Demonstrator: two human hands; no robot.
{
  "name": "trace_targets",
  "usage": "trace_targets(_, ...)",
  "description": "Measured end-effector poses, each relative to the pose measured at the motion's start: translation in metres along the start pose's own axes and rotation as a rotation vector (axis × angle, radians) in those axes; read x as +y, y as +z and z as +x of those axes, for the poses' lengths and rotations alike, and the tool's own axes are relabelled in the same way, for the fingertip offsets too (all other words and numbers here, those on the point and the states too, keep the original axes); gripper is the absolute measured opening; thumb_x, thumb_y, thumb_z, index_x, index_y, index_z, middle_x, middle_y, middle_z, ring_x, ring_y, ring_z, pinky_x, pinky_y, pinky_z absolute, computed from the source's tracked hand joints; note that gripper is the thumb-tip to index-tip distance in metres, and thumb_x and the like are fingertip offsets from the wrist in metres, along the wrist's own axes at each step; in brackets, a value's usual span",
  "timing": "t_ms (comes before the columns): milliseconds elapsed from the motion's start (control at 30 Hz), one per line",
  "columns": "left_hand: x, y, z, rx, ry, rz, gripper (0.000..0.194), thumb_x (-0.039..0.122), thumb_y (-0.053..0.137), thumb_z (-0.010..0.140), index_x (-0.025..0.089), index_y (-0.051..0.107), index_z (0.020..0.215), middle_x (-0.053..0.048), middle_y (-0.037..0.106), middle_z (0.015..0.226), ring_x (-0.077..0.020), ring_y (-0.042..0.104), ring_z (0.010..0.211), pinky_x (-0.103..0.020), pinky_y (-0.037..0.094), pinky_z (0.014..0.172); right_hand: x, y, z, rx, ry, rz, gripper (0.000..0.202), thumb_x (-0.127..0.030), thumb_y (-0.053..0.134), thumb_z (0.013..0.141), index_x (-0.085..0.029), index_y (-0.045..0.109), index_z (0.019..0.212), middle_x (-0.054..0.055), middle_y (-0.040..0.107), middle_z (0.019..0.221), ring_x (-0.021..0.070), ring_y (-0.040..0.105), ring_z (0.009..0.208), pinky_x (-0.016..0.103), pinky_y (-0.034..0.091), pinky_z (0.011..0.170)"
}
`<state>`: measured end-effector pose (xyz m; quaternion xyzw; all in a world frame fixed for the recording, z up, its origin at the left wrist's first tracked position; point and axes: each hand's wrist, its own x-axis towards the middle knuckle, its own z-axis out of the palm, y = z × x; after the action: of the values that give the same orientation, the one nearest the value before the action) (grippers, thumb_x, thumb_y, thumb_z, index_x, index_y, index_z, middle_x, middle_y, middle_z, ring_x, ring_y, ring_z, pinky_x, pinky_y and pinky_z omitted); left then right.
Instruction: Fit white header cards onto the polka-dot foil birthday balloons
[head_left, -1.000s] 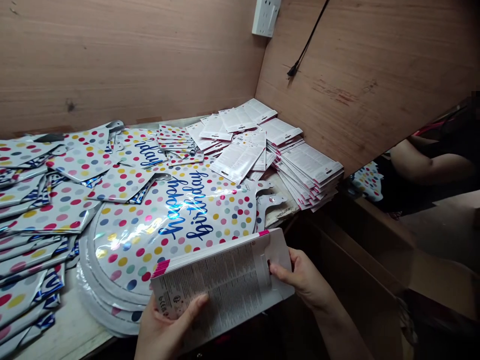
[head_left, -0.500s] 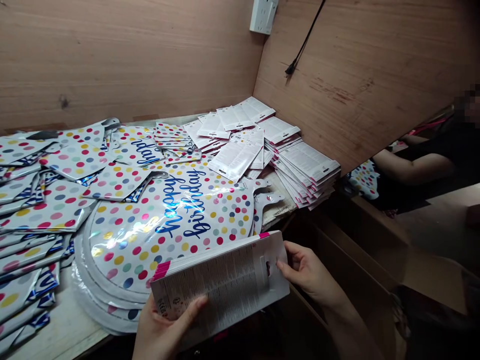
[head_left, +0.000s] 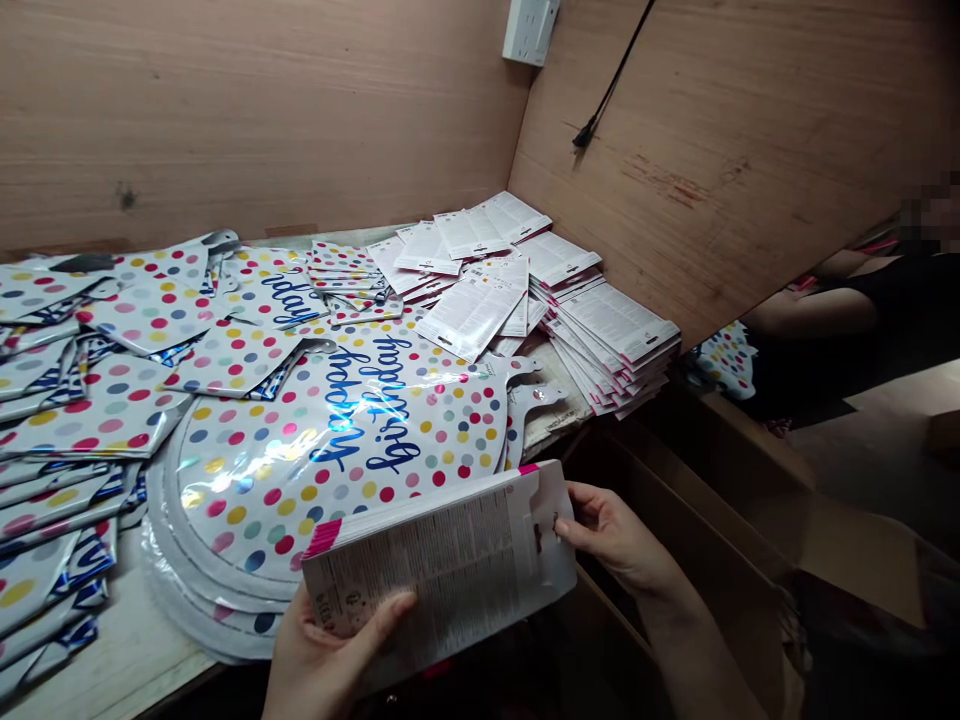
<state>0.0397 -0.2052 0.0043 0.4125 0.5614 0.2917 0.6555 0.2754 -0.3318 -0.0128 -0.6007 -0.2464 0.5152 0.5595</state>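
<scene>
You're clamping one packet stack [head_left: 457, 560] (layers uncountable) in left grip [head_left: 322, 645]; right grip [head_left: 611, 530] is pinching its slotted end.

The held packets [head_left: 442, 575] are being shown in white, with magenta bands and grey print. On the balloon [head_left: 300, 465], red, pink, yellow, blue and green dots are being displayed over white, crossed by blue lettering. Brown is being shown by the wall [head_left: 262, 110], white by the socket [head_left: 529, 32].
</scene>
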Motion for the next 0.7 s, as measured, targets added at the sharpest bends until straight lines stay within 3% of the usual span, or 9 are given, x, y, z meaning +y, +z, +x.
trace_targets(67, 0.0, -0.001, -0.001, -0.004, 0.04, 0.018, 0.072, 0.039, 0.092, 0.045, 0.016, 0.065, 0.108, -0.006, 0.077, 0.082, -0.0275, 0.074, 0.076, -0.029, 0.062, 0.066, 0.002, 0.0, 0.0, -0.011, -0.003, -0.011, 0.03, -0.035, 0.07, 0.082, -0.018, 0.067, 0.106, 0.006, 0.069, 0.096, 0.0202, 0.063, 0.089, 0.03, 0.05, 0.08)
trace_targets(267, -0.005, -0.002, -0.008, -0.021, 0.132, 0.096, 0.061, 0.04, 0.091, 0.046, 0.016, 0.069, 0.097, -0.006, 0.076, 0.078, -0.0289, 0.073, 0.077, -0.031, 0.062, 0.069, 0.009, 0.011, 0.003, 0.203, -0.124, -0.172, 0.024, -0.029, 0.065, 0.083, -0.019, 0.066, 0.105, 0.004, 0.068, 0.098, 0.0187, 0.061, 0.09, 0.03, 0.048, 0.085)
trace_targets(433, 0.005, 0.001, -0.004, -0.003, 0.03, 0.022, 0.081, 0.039, 0.092, 0.042, 0.017, 0.062, 0.114, -0.005, 0.077, 0.082, -0.0294, 0.073, 0.078, -0.031, 0.062, 0.068, 0.01, -0.002, 0.0, 0.031, -0.094, -0.095, 0.034, -0.036, 0.065, 0.085, -0.02, 0.064, 0.115, 0.006, 0.069, 0.105, 0.0188, 0.062, 0.094, 0.027, 0.049, 0.081)
trace_targets(567, 0.006, 0.0, 0.004, -0.047, -0.059, -0.022, 0.09, 0.037, 0.092, 0.043, 0.017, 0.056, 0.123, -0.005, 0.076, 0.079, -0.0297, 0.073, 0.075, -0.029, 0.06, 0.059, 0.014, -0.008, -0.004, -0.033, -0.041, 0.059, 0.044, -0.046, 0.073, 0.076, -0.017, 0.067, 0.108, 0.007, 0.071, 0.092, 0.0169, 0.064, 0.076, 0.023, 0.049, 0.065)
trace_targets(700, -0.002, -0.002, 0.01, -0.115, -0.129, -0.078, 0.088, 0.035, 0.092, 0.044, 0.016, 0.056, 0.122, -0.01, 0.076, 0.086, -0.0295, 0.073, 0.076, -0.027, 0.058, 0.057, 0.011, 0.003, -0.013, -0.009, 0.04, 0.354, 0.04, -0.048, 0.075, 0.07, -0.016, 0.072, 0.093, 0.007, 0.072, 0.081, 0.0187, 0.065, 0.065, 0.025, 0.05, 0.057)
